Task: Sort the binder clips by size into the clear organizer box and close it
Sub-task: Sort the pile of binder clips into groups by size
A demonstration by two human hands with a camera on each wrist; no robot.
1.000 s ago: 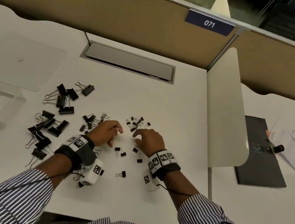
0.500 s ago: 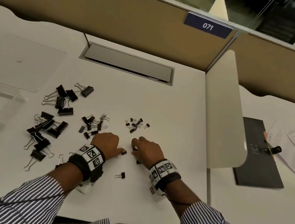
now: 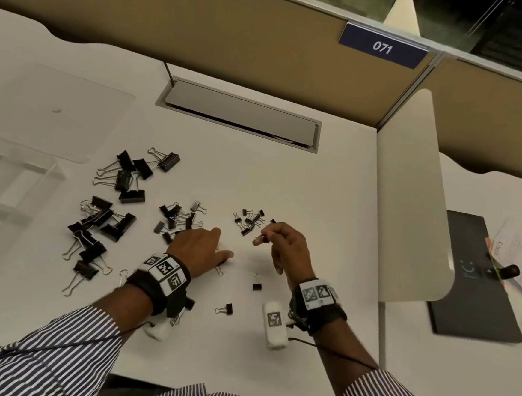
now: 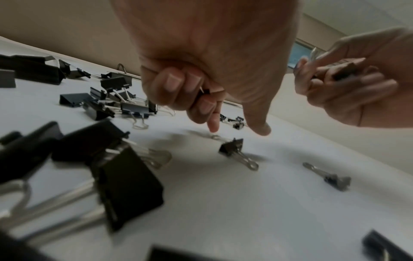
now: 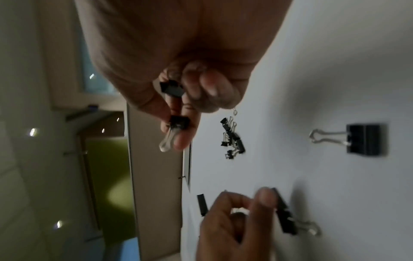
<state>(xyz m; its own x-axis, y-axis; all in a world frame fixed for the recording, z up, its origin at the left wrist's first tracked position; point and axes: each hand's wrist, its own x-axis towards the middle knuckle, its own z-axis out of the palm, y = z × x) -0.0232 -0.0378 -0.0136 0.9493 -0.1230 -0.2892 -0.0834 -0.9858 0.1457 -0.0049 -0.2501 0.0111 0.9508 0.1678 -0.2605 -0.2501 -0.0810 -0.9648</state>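
Note:
Black binder clips lie on the white desk in piles: large clips (image 3: 105, 216), medium clips (image 3: 180, 219) and small clips (image 3: 250, 220). My right hand (image 3: 261, 237) hovers just right of the small pile. It pinches one small clip (image 5: 178, 123) between thumb and finger and keeps another (image 5: 172, 88) in its curled fingers. My left hand (image 3: 221, 251) is low over the desk, a small clip (image 4: 206, 91) tucked in its curled fingers. Its index finger and thumb point down at a loose small clip (image 4: 232, 146). The clear organizer box (image 3: 14, 178) stands open at the far left.
The box's clear lid (image 3: 57, 113) lies flat behind it. Two loose small clips (image 3: 256, 286) (image 3: 226, 309) lie near the front of the desk. A grey cable hatch (image 3: 241, 115) sits at the back, and a white divider panel (image 3: 410, 194) bounds the right.
My right hand has lifted off the desk with small clips and moved up beside the small pile. My left hand has stayed low over the loose clips.

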